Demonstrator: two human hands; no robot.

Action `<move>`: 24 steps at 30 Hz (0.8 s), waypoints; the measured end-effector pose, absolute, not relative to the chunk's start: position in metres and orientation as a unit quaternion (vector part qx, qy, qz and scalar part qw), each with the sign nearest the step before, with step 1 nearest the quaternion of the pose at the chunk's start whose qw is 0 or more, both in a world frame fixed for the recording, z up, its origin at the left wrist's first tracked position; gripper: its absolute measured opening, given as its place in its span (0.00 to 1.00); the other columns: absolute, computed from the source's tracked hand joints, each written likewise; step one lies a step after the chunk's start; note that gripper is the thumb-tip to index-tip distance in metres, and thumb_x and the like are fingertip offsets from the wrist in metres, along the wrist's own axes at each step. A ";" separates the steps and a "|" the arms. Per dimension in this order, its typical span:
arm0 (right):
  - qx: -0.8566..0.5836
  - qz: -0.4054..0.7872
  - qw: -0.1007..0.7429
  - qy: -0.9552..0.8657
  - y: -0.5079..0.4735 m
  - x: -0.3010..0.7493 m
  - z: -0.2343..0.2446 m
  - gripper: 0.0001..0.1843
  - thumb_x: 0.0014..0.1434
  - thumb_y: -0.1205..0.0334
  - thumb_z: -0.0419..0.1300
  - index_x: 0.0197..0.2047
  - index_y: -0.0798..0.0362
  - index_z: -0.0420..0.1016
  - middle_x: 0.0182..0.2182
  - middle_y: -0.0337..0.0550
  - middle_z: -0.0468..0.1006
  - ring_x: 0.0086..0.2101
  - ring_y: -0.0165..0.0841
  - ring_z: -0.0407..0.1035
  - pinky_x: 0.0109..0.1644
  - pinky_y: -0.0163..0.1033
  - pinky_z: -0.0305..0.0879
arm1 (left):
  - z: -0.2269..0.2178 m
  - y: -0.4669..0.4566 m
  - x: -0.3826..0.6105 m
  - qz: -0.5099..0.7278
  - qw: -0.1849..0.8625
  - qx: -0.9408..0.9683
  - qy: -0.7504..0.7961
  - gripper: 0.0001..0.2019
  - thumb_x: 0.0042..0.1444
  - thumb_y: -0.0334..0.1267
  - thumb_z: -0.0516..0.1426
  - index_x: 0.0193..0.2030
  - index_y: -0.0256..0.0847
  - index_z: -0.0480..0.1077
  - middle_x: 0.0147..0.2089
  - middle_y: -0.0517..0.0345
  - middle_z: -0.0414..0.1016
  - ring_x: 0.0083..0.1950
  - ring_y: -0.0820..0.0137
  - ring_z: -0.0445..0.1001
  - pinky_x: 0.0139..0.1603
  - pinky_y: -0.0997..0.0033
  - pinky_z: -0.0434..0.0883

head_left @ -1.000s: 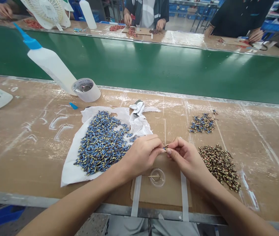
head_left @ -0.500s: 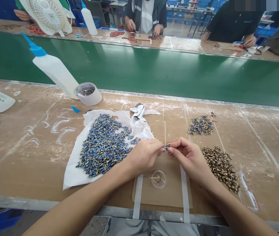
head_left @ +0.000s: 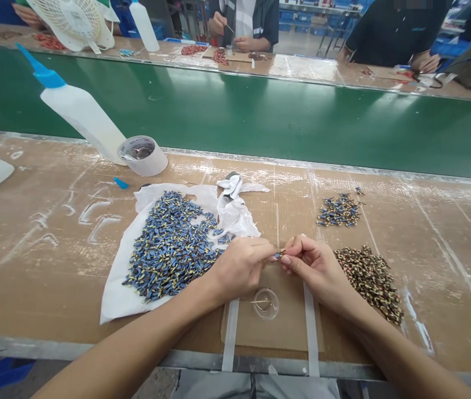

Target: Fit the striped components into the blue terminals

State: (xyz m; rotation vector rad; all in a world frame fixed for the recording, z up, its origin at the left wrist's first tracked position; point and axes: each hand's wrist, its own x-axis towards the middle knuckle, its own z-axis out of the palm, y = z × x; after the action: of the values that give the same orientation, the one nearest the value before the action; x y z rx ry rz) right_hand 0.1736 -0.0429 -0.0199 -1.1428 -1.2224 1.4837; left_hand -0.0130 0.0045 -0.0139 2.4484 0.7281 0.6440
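My left hand (head_left: pixel 241 266) and my right hand (head_left: pixel 314 265) meet fingertip to fingertip over a taped-down cardboard sheet (head_left: pixel 285 324). Both pinch one small blue part (head_left: pixel 279 254) between them. Just below the hands sits a small clear round dish (head_left: pixel 266 303) with a thin stick across it. A big heap of blue parts (head_left: pixel 169 246) lies on a white plastic sheet (head_left: pixel 114 293) to the left. A smaller blue pile (head_left: pixel 339 210) and a dark brown pile (head_left: pixel 370 280) lie to the right.
A white squeeze bottle with a blue nozzle (head_left: pixel 77 113) leans on a tape roll (head_left: pixel 143 155) at the back left. A green conveyor belt (head_left: pixel 260 116) runs behind the bench. Across it, other people (head_left: pixel 244 22) work at their own bench beside a white fan (head_left: pixel 71 19).
My hands stay pinched together on the small part with only slight finger shifts. The view has drifted a little.
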 end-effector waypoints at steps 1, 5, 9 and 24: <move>-0.455 0.597 0.438 -0.494 -0.043 0.174 -0.021 0.11 0.58 0.60 0.64 0.29 0.53 0.67 0.27 0.36 0.69 0.28 0.28 0.65 0.34 0.35 0.62 | -0.014 0.004 -0.013 0.241 0.250 0.899 0.266 0.11 0.56 0.25 0.47 0.25 0.37 0.63 0.23 0.60 0.63 0.25 0.72 0.60 0.27 0.74 0.57; -0.447 0.600 0.435 -0.501 -0.044 0.174 -0.024 0.11 0.58 0.61 0.64 0.29 0.52 0.66 0.28 0.36 0.68 0.28 0.29 0.64 0.33 0.36 0.62 | -0.017 0.004 -0.013 0.254 0.253 0.899 0.253 0.11 0.56 0.25 0.48 0.25 0.37 0.64 0.23 0.60 0.64 0.25 0.73 0.61 0.27 0.75 0.57; -0.450 0.594 0.429 -0.511 -0.045 0.175 -0.029 0.11 0.59 0.62 0.63 0.29 0.52 0.64 0.28 0.36 0.67 0.28 0.29 0.63 0.32 0.36 0.61 | -0.021 0.004 -0.013 0.250 0.243 0.903 0.249 0.10 0.54 0.24 0.48 0.26 0.38 0.65 0.23 0.60 0.66 0.25 0.72 0.63 0.26 0.74 0.57; -0.471 0.603 0.435 -0.474 -0.045 0.171 -0.017 0.07 0.61 0.59 0.62 0.34 0.53 0.72 0.29 0.39 0.75 0.29 0.27 0.69 0.35 0.33 0.66 | -0.007 0.011 -0.020 0.218 0.276 0.897 0.269 0.11 0.61 0.28 0.47 0.29 0.37 0.64 0.26 0.59 0.68 0.29 0.72 0.65 0.32 0.74 0.60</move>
State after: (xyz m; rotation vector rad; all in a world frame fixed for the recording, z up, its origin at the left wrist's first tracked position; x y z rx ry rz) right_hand 0.1709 -0.0448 -0.0170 -1.1724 -1.1807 1.5019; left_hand -0.0198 0.0112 -0.0065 2.4089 0.7230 0.5858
